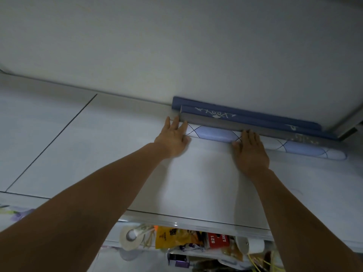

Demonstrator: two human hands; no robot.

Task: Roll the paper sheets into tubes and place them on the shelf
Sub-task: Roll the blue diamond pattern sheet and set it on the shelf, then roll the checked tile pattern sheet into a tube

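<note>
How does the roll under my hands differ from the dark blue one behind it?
The patterned roll is pale with light blue ovals and crossed lines; the dark blue roll is solid with white script. The left hand and right hand rest on the patterned roll; the dark blue roll lies nearer the wall. Both lie flat along the wall.

Dim, bluish cast, soft blur, wide-angle edge distortion

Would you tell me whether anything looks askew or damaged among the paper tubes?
Nothing stands out. The patterned tube lies parallel to the blue tubes by the wall, with the left hand and right hand flat against it.
</note>
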